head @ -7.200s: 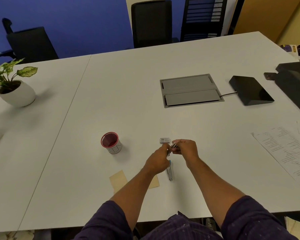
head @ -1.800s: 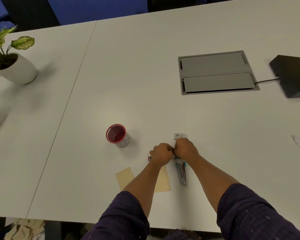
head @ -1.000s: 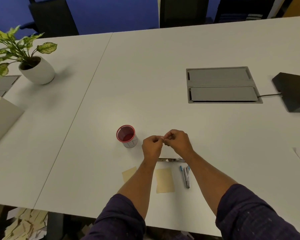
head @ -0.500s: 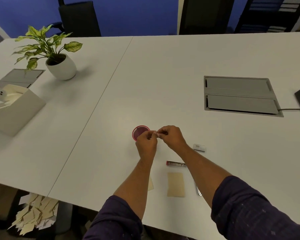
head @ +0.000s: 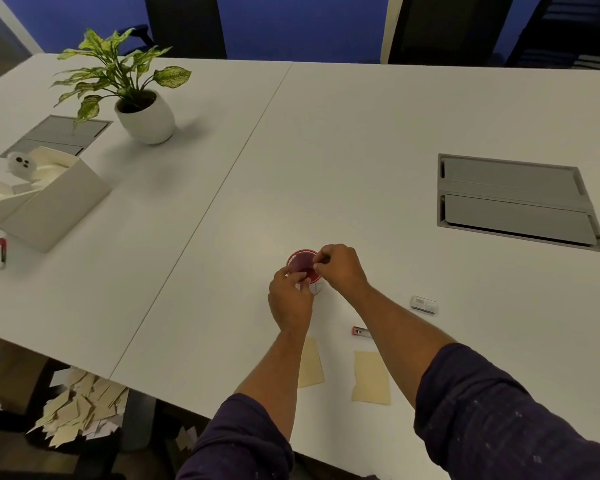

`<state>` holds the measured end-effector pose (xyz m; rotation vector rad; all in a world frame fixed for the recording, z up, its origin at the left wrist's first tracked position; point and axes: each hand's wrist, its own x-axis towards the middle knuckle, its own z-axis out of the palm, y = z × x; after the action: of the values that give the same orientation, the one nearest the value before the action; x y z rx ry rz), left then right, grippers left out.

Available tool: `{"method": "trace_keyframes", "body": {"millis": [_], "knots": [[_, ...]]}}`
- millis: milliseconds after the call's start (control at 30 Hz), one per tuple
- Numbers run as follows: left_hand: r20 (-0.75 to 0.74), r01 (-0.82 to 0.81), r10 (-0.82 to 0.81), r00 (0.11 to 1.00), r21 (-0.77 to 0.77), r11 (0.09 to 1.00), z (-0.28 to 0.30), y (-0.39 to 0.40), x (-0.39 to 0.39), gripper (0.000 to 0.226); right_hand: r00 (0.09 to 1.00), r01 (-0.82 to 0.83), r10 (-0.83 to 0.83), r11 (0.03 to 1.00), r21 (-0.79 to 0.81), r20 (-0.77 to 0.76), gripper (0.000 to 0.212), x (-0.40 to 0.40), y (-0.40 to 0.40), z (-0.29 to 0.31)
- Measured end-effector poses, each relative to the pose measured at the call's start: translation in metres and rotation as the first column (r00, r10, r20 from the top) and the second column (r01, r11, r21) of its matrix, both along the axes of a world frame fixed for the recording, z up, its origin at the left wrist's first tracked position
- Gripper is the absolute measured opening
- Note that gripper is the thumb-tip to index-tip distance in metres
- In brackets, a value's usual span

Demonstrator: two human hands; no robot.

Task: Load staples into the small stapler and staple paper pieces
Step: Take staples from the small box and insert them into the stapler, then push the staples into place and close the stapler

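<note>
Head view: nothing looks stapled yet. Two paper pieces [head: 371, 377] lie apart on the near tabletop [head: 395, 133], and the stapler [head: 360, 331] lies untouched, partly hidden by the right forearm. Over the red cup [head: 300, 263], the left hand [head: 290, 299] and right hand [head: 340, 268] have fingertips pinched; what either grip holds is too small to tell.

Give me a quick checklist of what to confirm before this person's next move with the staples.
1. Both hands over the red-rimmed cup: ok; left hand and right hand meet there.
2. Staples pinched in the fingers: cannot tell, too small.
3. Staple box within reach: ok, right of the arms.
4. Paper pieces lying flat: ok, two tan pieces near the table edge.
5. Stapler in view: cannot tell; only a small red-tipped part shows beside the right forearm.
</note>
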<state>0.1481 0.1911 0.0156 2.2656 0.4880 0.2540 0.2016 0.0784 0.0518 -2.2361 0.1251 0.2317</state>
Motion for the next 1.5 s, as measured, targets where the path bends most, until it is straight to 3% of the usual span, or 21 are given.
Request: {"method": "trace_keyframes", "body": {"millis": [367,667,900,1033,1233,1500], "knots": [[-0.009,0.024,-0.024,1.0,0.005,1.0,-0.009,0.007,0.001,0.015,1.0,0.007,-0.008,1.0,-0.023,-0.023,0.023,0.011,0.014,-0.015],[0.033,0.079,-0.083,0.996,0.101,0.992,-0.008,0.006,-0.004,0.016,0.999,-0.013,0.011,0.998,0.058,0.031,0.022,0.006,0.006,-0.019],[0.118,0.245,-0.277,0.954,0.227,0.943,-0.006,-0.018,-0.013,0.022,0.994,-0.029,0.016,0.993,0.115,0.112,0.009,-0.023,-0.034,-0.015],[0.126,0.382,-0.434,0.892,0.302,0.873,-0.005,-0.038,-0.023,0.012,0.994,-0.028,0.018,0.995,0.093,0.109,0.012,-0.042,-0.072,-0.021],[-0.05,0.587,-0.603,0.796,0.305,0.75,-0.018,-0.07,-0.042,0.013,1.0,0.026,-0.025,0.999,-0.041,0.014,0.021,-0.08,-0.129,-0.037],[-0.325,0.771,-0.706,0.629,0.144,0.62,-0.039,-0.104,-0.06,0.036,0.978,0.085,-0.137,0.951,-0.299,-0.157,0.024,-0.125,-0.169,-0.053]]}}
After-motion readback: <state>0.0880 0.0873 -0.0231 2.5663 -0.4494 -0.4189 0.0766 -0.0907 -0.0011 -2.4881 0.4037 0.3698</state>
